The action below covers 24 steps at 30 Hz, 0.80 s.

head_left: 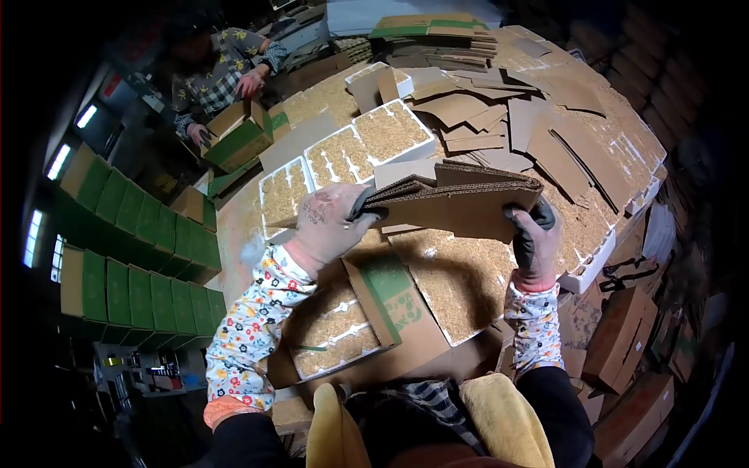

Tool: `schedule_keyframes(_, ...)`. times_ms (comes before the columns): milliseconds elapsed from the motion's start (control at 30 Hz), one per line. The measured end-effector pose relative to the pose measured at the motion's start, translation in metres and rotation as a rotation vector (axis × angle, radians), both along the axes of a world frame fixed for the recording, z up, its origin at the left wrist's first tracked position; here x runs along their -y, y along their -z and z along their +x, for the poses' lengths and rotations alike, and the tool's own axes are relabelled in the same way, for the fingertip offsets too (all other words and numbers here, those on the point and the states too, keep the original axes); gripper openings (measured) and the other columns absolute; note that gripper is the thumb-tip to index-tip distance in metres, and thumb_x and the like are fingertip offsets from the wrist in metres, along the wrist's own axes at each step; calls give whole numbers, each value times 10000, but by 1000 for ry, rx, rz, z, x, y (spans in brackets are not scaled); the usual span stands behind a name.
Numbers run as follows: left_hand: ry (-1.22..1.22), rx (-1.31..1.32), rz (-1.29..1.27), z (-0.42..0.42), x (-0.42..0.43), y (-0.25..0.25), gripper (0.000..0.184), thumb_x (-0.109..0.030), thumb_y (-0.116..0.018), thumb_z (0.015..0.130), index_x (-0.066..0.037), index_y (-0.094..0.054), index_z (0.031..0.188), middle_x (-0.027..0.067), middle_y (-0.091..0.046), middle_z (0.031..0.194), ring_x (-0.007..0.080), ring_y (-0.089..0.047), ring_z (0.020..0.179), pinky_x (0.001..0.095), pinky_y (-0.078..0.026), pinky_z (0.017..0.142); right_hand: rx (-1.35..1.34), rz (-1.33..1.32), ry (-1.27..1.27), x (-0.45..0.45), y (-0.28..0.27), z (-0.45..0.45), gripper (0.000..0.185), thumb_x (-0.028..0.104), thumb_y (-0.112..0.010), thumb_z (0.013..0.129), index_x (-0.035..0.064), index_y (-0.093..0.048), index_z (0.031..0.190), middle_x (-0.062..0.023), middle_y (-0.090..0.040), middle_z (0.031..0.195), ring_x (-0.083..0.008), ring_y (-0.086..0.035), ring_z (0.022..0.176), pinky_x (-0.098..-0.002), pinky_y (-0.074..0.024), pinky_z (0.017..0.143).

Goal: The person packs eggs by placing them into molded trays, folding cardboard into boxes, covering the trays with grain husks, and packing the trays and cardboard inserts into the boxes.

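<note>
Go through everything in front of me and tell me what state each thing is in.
Cardboard: folded in layers, held up.
Left hand: closed on its left end.
Right hand: closed on its right end.
Nearest box: open, sawdust-like filling inside.
Far box: open-topped, co-worker's hands on it.
White trays: filled with similar material.
Boxes at left: standing in rows.
Loose sheets: mostly flat, overlapping.

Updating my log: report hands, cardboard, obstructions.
Left hand and right hand gripping folded cardboard. Cardboard held aloft. Loose sheets beyond; nothing visibly blocking.
</note>
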<state>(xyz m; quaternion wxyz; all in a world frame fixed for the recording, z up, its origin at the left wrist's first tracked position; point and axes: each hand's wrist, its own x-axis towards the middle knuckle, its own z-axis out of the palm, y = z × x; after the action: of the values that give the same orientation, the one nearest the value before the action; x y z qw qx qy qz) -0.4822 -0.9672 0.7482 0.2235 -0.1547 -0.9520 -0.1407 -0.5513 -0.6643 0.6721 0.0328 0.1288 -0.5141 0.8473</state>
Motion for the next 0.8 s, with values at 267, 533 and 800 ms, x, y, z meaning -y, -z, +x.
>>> schedule_keyframes(267,-280,-102,334,-24,14,-6,277,-225,-676,753,-30,-637,946,147,-653,773,276,-645,722,357,-492,677,161,-68,331,-5,60,-44,219,100,-596,846,-22,-600,1028,-33,-627,915,-116,-585,813,-244,-466,746)
schedule_keyframes(533,-386,193,169,-81,-4,3,765,-429,-664,785,14,-352,1324,203,-473,1267,287,-455,1171,363,-400,929,-397,405,234,19,33,-38,270,139,-487,930,-23,-559,1133,-67,-594,1133,-145,-584,964,-258,-463,824)
schedule_keyframes(800,-354,508,506,-29,-64,41,449,-386,-671,774,3,-605,989,189,-644,819,338,-625,783,398,-486,712,74,58,-20,82,49,-3,767,174,-667,808,-23,-197,1382,-167,-397,1326,-220,-414,1194,-338,-319,1024)
